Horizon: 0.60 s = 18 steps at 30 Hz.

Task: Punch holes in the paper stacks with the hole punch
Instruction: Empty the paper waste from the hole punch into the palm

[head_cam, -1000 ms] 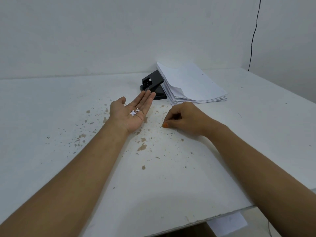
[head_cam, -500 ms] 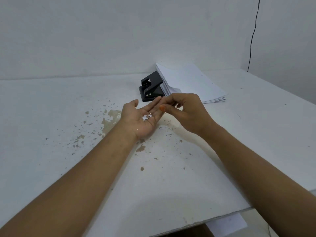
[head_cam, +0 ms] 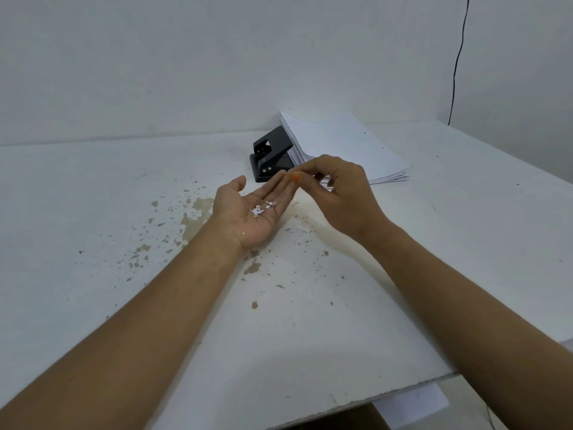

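A black hole punch (head_cam: 273,155) sits at the back of the white table (head_cam: 93,197), against a stack of white paper (head_cam: 344,144) whose top sheet shows punched holes. My left hand (head_cam: 248,209) lies palm up in front of the punch, its fingers straight, with several small white paper dots (head_cam: 262,208) resting in the palm. My right hand (head_cam: 338,193) hovers just right of it, fingers curled and thumb and forefinger pressed together over the left fingertips. Whether a dot sits in that pinch is too small to tell.
Brown chipped patches (head_cam: 195,218) and specks mark the table around my hands. A few white scraps (head_cam: 294,230) lie on the table under my right hand. The table's front edge (head_cam: 372,398) runs below my arms, with a sheet of paper (head_cam: 412,408) beneath it. A black cable (head_cam: 457,60) hangs down the right wall.
My right hand has lifted off the table and come over my left fingertips. My left hand has shifted a little to the right, palm still up with the paper dots.
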Tool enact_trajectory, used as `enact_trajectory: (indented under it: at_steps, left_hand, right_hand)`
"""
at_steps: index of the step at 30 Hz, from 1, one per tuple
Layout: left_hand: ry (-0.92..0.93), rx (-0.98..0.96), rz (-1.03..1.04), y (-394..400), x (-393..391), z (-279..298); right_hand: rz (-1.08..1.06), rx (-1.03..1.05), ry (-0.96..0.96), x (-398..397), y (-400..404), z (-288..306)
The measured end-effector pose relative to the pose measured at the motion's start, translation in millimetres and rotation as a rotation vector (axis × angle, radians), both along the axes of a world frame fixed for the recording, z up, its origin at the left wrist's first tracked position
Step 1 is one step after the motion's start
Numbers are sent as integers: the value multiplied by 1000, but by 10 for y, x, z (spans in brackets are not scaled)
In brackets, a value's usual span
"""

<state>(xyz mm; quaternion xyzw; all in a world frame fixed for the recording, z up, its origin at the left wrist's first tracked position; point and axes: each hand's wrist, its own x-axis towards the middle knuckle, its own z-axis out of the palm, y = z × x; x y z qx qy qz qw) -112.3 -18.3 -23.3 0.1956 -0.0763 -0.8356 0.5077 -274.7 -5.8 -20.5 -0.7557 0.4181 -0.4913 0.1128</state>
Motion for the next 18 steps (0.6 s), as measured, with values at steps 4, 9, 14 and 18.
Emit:
enact_trajectory:
  at_steps: [4, 9, 14, 18]
  left_hand:
    - [41, -35, 38, -57, 135, 1]
    - [74, -39, 97, -128, 278, -1]
    - [79, -37, 115, -154, 328, -20]
    - [80, -32, 117, -154, 321, -28]
  right_hand:
    - [-36, 101, 50, -71, -27, 6]
    - [-8, 341, 308, -160, -94, -33]
    - [43, 462, 333, -154, -90, -84]
    - [84, 454, 356, -101, -75, -126]
